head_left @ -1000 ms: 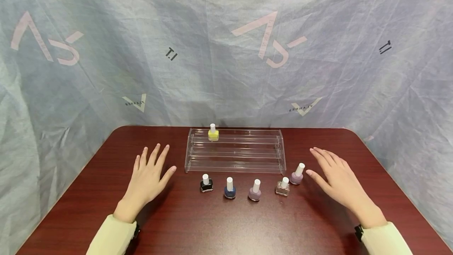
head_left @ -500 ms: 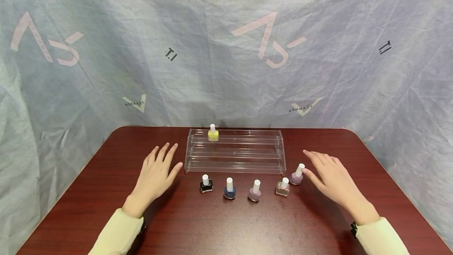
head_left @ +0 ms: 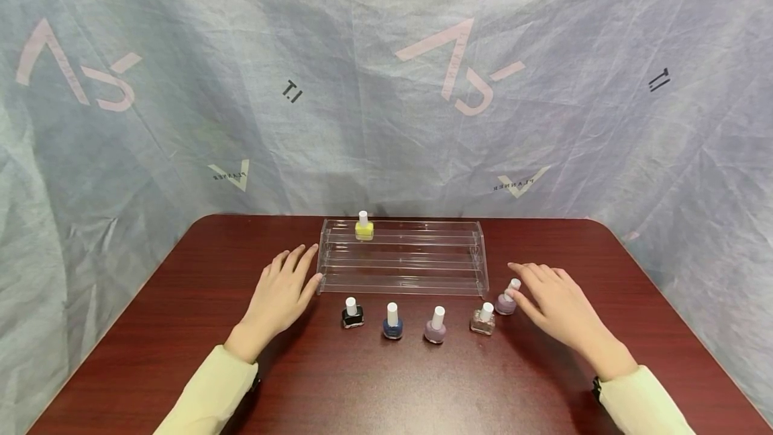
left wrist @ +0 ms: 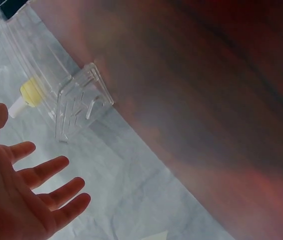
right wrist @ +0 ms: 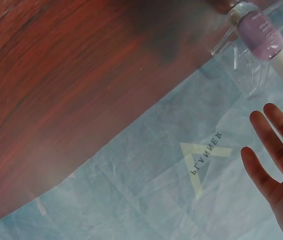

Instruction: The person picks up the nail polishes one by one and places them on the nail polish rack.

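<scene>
My left hand [head_left: 277,297], fingers spread, is at the left end of a clear tiered rack [head_left: 401,280]; whether it touches the rack I cannot tell. A yellow nail polish bottle [head_left: 364,229] stands on the rack's top tier, toward the left. My right hand [head_left: 560,307] has its fingers extended over and beside a mauve nail polish bottle [head_left: 504,304], its thumb overlapping the white cap in the head view. In the right wrist view this mauve bottle [right wrist: 260,35] appears apart from the fingers [right wrist: 270,137]. Neither hand holds anything.
In front of the rack stand a black bottle [head_left: 353,317], a dark blue bottle [head_left: 392,327], another mauve bottle [head_left: 435,331] and a glittery brownish bottle [head_left: 482,322]. The dark red table [head_left: 386,395] ends at a grey cloth backdrop [head_left: 374,119] behind.
Both hands have moved inward, the left one rightward to the rack's end and the right one leftward over the mauve bottle. The bottles and the rack stay where they were.
</scene>
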`<action>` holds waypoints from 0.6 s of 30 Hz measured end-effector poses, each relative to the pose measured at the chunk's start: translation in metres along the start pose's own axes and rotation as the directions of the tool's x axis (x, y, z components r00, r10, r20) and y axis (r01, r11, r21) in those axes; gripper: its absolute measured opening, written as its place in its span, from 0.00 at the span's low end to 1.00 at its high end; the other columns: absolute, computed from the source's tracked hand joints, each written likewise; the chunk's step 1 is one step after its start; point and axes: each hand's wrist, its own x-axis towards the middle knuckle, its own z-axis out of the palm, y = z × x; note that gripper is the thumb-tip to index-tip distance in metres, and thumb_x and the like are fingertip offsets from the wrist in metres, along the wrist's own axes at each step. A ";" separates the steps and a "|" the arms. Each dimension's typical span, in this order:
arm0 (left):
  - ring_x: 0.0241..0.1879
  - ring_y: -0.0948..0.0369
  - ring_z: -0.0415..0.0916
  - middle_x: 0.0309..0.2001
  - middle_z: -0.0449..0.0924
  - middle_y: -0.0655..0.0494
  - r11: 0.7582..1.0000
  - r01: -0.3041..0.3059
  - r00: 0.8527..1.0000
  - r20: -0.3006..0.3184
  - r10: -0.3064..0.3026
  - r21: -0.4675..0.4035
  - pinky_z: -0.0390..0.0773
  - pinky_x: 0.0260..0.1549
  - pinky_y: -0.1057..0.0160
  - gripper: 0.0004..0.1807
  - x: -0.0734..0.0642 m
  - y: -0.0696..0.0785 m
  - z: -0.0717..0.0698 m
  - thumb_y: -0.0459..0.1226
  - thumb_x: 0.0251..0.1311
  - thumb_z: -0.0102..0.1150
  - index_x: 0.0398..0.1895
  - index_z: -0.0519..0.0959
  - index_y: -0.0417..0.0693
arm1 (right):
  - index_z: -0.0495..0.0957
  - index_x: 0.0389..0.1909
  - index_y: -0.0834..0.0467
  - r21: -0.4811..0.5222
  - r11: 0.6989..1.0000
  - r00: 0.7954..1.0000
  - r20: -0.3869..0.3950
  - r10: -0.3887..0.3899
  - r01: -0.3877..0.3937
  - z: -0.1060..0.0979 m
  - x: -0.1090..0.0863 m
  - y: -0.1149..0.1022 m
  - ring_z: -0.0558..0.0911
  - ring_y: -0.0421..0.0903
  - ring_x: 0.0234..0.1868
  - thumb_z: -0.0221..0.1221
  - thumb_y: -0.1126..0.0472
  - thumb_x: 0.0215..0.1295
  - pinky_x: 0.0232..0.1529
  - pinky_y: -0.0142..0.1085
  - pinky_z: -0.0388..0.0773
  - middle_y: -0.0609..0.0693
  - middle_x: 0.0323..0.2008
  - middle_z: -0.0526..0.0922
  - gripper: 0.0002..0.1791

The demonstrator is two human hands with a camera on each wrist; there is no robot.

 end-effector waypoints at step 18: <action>0.56 0.44 0.66 0.58 0.68 0.44 1.000 -0.011 0.997 0.073 0.010 0.021 0.67 0.51 0.45 0.28 0.011 0.008 0.011 0.50 0.65 0.43 0.67 0.60 0.51 | 0.75 0.45 0.59 -0.030 0.995 0.995 -0.011 -0.094 0.094 0.011 0.004 -0.004 0.76 0.46 0.33 0.61 0.56 0.52 0.35 0.42 0.70 0.49 0.33 0.78 0.20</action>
